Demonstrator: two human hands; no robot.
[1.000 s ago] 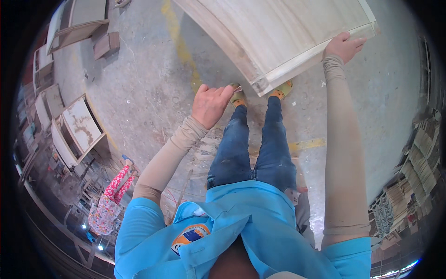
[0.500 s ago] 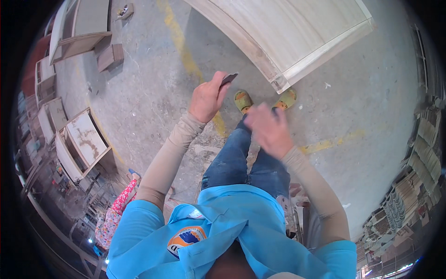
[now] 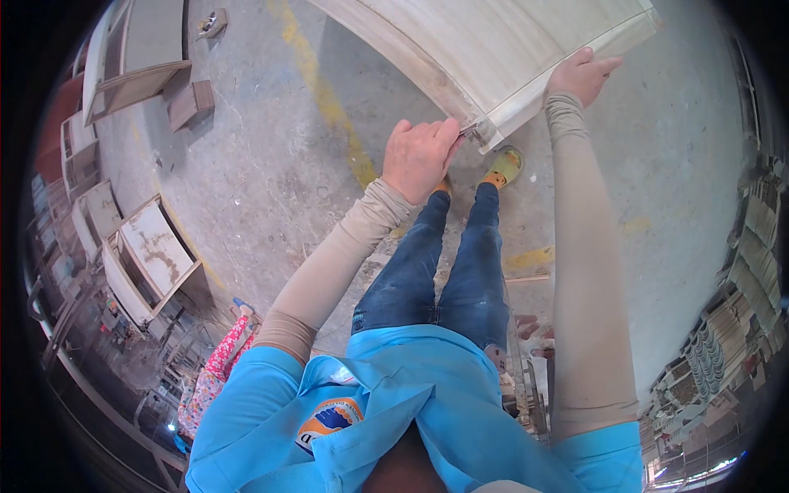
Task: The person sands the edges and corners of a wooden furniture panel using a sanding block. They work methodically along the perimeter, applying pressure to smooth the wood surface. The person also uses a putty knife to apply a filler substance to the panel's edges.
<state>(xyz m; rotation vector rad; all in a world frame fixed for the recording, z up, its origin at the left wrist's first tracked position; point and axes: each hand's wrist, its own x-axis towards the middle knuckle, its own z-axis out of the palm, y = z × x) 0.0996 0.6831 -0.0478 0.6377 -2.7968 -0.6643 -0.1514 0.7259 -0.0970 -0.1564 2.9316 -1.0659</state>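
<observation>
A large pale wooden cabinet or panelled box (image 3: 526,41) stands ahead of me, its near corner pointing toward my feet. My left hand (image 3: 419,160) is closed on a thin, dark flat piece (image 3: 468,130) that looks like folded sandpaper. Only a sliver of it shows between the fingers, right against the cabinet's near corner. Farther along the right-hand edge, my right hand (image 3: 578,76) rests on the wood, thumb and a finger stretched apart, holding nothing.
Unfinished cabinet frames (image 3: 156,246) and a small brown box (image 3: 191,105) stand on the concrete floor at left. Behind me on the left is another person in floral clothes (image 3: 226,353). Stacked boards and slats (image 3: 719,329) line the right side. My sandals (image 3: 510,160) are just below the cabinet corner.
My left hand has moved right and forward, bringing the dark piece to the cabinet corner. My right hand has gone from over my legs out to the cabinet's right edge. I have stepped slightly.
</observation>
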